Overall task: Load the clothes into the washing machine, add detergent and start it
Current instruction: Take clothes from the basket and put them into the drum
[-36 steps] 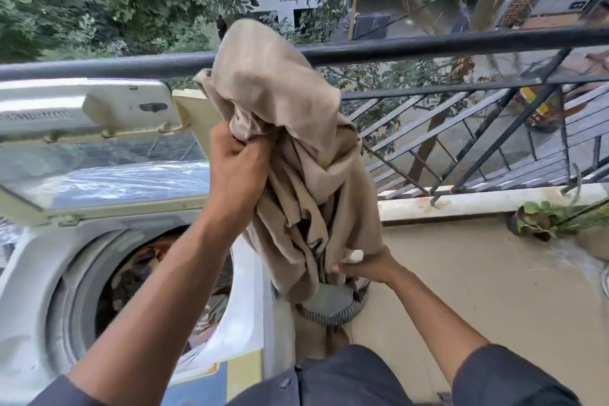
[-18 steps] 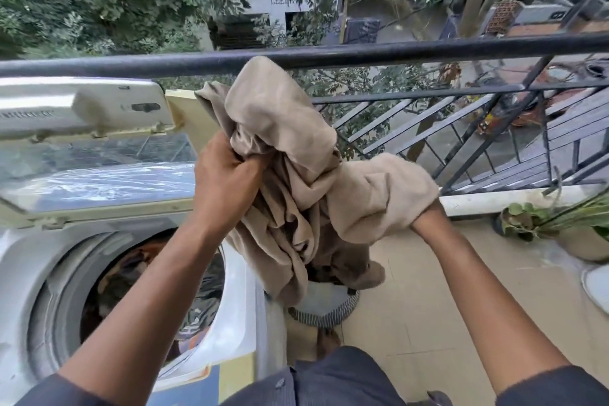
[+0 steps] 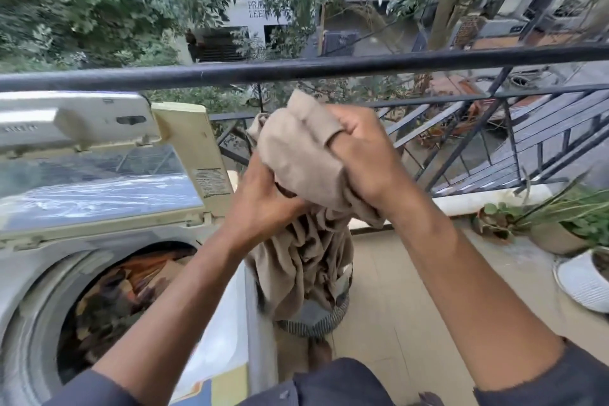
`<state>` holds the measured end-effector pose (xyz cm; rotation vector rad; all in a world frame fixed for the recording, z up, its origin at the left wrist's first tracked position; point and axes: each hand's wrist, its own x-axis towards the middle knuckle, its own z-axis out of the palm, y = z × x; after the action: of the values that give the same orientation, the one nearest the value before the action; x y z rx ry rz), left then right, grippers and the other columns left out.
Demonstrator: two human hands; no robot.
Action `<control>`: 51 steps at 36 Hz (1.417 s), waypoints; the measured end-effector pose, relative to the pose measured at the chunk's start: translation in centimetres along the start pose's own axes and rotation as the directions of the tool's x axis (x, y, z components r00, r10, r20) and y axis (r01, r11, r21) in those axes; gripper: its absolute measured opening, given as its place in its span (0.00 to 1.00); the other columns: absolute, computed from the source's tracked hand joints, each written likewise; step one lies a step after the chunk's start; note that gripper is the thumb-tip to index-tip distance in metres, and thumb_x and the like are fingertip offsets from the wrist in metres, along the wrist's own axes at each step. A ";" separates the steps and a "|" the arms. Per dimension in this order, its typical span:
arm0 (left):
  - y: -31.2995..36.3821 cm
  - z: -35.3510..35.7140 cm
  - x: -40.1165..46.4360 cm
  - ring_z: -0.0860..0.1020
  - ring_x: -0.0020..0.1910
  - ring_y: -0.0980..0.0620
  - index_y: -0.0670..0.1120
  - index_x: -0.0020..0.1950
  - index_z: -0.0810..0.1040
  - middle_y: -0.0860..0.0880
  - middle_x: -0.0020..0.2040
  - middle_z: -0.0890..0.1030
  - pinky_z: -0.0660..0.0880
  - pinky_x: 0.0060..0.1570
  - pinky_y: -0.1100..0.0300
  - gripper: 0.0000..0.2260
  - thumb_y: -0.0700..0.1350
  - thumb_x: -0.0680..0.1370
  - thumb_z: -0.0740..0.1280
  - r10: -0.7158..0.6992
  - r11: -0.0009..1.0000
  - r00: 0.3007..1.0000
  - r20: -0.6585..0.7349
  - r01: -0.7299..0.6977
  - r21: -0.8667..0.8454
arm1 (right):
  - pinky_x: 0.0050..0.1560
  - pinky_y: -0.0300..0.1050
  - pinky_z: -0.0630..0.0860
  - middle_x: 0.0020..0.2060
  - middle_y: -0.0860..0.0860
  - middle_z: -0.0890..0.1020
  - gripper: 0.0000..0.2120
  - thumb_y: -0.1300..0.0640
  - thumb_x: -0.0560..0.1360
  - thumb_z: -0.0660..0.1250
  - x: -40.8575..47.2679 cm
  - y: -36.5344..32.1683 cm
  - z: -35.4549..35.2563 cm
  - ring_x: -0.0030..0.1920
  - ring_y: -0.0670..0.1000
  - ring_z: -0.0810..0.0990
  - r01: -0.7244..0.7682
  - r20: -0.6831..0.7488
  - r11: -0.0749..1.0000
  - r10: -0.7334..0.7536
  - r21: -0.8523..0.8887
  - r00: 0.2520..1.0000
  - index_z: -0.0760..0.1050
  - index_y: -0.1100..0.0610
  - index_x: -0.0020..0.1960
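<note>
A beige garment is bunched up between both my hands, just right of the washing machine, with its lower folds hanging down. My left hand grips the cloth from below and the left. From the upper right, my right hand grips the top bundle. The top-loading machine has its lid raised. Its drum holds several dark and orange patterned clothes.
A black metal railing runs across in front of me. Below the garment, a striped laundry basket sits on the tiled floor. Potted plants and a white pot stand at the right.
My right hand has brought the lower part of the garment up and left to meet my left hand, gathering the cloth into one bundle. The view has tilted down slightly.
</note>
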<state>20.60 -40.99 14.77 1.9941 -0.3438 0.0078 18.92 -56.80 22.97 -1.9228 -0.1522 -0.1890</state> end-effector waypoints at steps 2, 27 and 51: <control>-0.7 0.4 0.0 0.85 0.56 0.51 0.55 0.55 0.84 0.53 0.53 0.87 0.83 0.54 0.45 0.15 0.56 0.70 0.72 -0.073 0.996 0.992 -0.101 0.068 -0.061 | 0.37 0.45 0.68 0.30 0.41 0.75 0.24 0.43 0.85 0.62 -0.5 0.0 0.3 0.33 0.42 0.73 0.028 0.068 0.998 -0.025 -0.047 0.997 0.75 0.56 0.36; 2.7 -4.8 1.3 0.76 0.37 0.56 0.35 0.39 0.79 0.51 0.35 0.80 0.76 0.38 0.57 0.07 0.36 0.75 0.64 0.042 0.962 0.936 -0.349 -0.132 -0.239 | 0.51 0.51 0.78 0.53 0.54 0.83 0.18 0.48 0.76 0.61 -5.8 25.1 4.6 0.56 0.63 0.82 -0.534 0.073 0.605 0.699 -0.590 0.711 0.80 0.56 0.58; -0.7 -1.9 0.7 0.79 0.62 0.63 0.53 0.73 0.70 0.56 0.65 0.80 0.77 0.63 0.58 0.40 0.66 0.64 0.73 -0.224 0.966 0.974 -0.015 0.220 -0.138 | 0.36 0.55 0.73 0.34 0.53 0.80 0.16 0.55 0.82 0.62 1.4 2.4 -2.7 0.34 0.50 0.74 -0.029 -0.120 0.997 0.021 -0.066 0.993 0.79 0.64 0.43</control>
<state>21.68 -39.23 15.12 1.8850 -0.0961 -0.1244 20.64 -60.16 21.96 -1.9736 -0.0421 -0.2951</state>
